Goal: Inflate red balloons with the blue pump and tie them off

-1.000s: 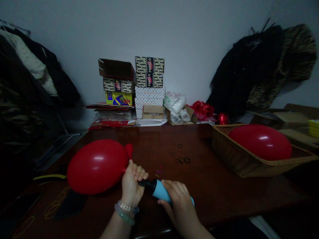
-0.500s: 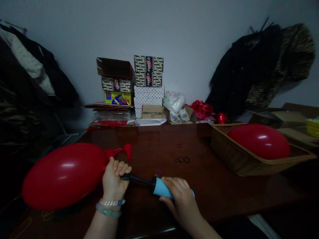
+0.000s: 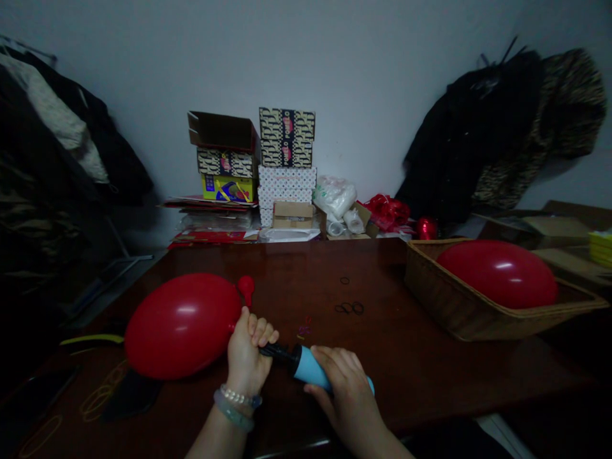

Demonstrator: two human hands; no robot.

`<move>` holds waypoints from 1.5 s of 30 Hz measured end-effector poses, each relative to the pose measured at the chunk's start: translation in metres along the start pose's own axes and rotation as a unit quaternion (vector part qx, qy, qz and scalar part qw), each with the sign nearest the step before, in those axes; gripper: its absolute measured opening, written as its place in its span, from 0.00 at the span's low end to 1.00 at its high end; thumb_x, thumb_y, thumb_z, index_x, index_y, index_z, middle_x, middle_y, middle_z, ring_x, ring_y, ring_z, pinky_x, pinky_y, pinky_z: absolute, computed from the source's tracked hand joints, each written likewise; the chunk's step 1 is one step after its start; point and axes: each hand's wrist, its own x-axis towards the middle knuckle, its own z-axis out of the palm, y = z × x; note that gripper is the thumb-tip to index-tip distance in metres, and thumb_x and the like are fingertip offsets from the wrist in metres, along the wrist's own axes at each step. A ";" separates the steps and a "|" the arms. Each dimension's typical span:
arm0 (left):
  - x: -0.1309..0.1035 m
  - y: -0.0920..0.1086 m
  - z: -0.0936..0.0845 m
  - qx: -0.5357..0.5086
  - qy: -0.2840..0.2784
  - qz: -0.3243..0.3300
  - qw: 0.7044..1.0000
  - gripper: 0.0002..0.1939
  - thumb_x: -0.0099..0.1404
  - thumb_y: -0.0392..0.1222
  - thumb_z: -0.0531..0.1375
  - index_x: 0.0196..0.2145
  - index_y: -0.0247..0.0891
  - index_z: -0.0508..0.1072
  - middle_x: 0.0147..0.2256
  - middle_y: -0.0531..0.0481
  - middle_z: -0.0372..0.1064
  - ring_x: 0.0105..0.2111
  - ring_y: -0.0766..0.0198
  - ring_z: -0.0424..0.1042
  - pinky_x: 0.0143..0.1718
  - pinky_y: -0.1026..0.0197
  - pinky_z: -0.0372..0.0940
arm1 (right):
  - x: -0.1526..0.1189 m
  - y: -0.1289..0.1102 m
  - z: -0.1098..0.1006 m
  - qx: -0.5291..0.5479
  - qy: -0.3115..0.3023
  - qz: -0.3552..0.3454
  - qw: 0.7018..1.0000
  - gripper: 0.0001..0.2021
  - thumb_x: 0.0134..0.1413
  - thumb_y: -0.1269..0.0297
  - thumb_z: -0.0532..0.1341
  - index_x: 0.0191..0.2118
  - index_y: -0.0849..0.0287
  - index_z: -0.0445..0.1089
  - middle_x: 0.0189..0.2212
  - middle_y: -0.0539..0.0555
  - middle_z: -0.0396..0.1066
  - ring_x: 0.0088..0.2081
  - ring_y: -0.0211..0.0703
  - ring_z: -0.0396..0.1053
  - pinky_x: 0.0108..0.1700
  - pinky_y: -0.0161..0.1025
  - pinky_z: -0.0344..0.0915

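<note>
An inflated red balloon [image 3: 184, 326] lies to the left, its neck in the fist of my left hand [image 3: 251, 347]. The same fist is closed round the black nozzle end of a hand pump [image 3: 310, 368]. Fingers of my right hand [image 3: 347, 389] wrap the pump's light blue barrel. Little of the black shaft shows between the two hands. A flat red balloon [image 3: 246, 288] rests on the table just beyond my left hand.
A wicker basket [image 3: 459, 322] holding another inflated red balloon [image 3: 497, 273] stands at the right. Black bands [image 3: 351, 308] lie mid-table, yellowish bands [image 3: 102, 395] at the left. Stacked boxes [image 3: 287, 140] and plastic bags [image 3: 335, 194] line the wall.
My left hand has moved right, closer to the pump barrel, and less black shaft shows. The balloon at my left hand has shifted right and looks smaller.
</note>
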 end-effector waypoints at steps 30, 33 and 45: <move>0.003 -0.003 -0.005 0.009 -0.003 0.002 1.000 0.23 0.65 0.43 0.56 0.17 0.38 0.50 0.12 0.60 0.43 0.12 0.74 0.45 0.16 0.66 0.48 | 0.001 -0.003 0.008 -0.002 0.005 0.007 1.000 0.22 0.56 0.59 0.62 0.55 0.57 0.62 0.47 0.59 0.71 0.44 0.51 0.68 0.44 0.48 0.65; 0.005 -0.003 -0.008 0.007 -0.001 0.002 1.000 0.23 0.65 0.43 0.56 0.17 0.38 0.50 0.12 0.60 0.43 0.12 0.74 0.46 0.16 0.66 0.48 | 0.002 -0.001 0.009 0.003 0.002 0.005 1.000 0.22 0.55 0.61 0.63 0.55 0.57 0.62 0.47 0.59 0.70 0.45 0.51 0.68 0.44 0.48 0.65; 0.022 0.031 -0.005 -0.008 0.009 0.049 0.999 0.23 0.67 0.41 0.53 0.18 0.38 0.47 0.10 0.60 0.44 0.11 0.73 0.47 0.16 0.67 0.48 | 0.008 0.023 -0.016 0.007 -0.053 -0.005 0.999 0.22 0.56 0.58 0.62 0.55 0.58 0.61 0.48 0.60 0.69 0.46 0.51 0.66 0.47 0.49 0.64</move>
